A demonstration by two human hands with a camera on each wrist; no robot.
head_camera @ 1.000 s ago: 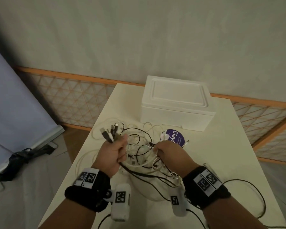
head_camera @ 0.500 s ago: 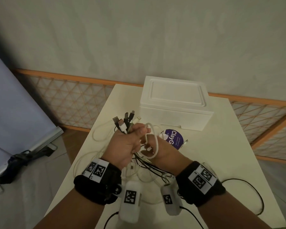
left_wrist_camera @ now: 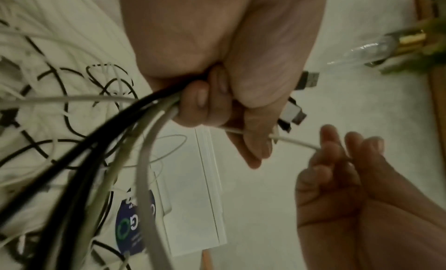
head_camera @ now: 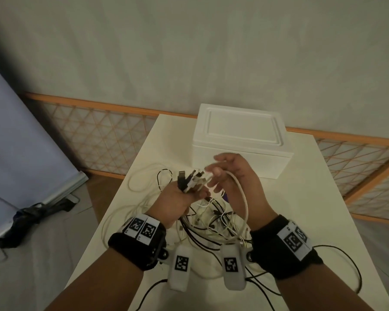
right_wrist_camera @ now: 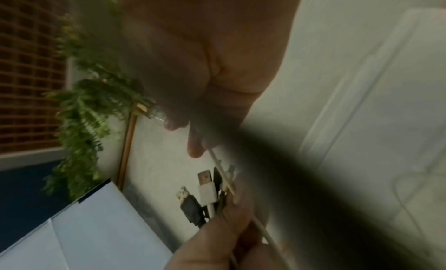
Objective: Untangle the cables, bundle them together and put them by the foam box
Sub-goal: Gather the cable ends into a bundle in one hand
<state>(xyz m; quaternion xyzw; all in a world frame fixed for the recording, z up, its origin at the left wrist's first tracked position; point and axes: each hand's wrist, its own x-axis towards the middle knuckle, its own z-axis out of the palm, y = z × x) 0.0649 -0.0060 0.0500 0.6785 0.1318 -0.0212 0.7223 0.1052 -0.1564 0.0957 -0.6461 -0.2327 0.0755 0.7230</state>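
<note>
White and black cables [head_camera: 211,223] lay mostly in a loose tangle on the surface [head_camera: 301,209], in front of the foam box [head_camera: 240,140] and not yet beside it as a bundle. The left hand [head_camera: 175,200] was closed around several cables just below their plugs [head_camera: 190,178], so the plug ends stood together above the fist; I think this grip was meant to keep all ends at one point while the rest was sorted. The right hand [head_camera: 234,176] pinched one white cable [head_camera: 243,198] near the plugs with the thumb and first fingers [left_wrist_camera: 330,150], the other fingers being loosely spread. This cable ran from the left fist and hung in a long loop toward the right wrist. Probably it was being added to the gathered ends. A purple sticker [left_wrist_camera: 135,222] lay near the box, half under the cables.
</note>
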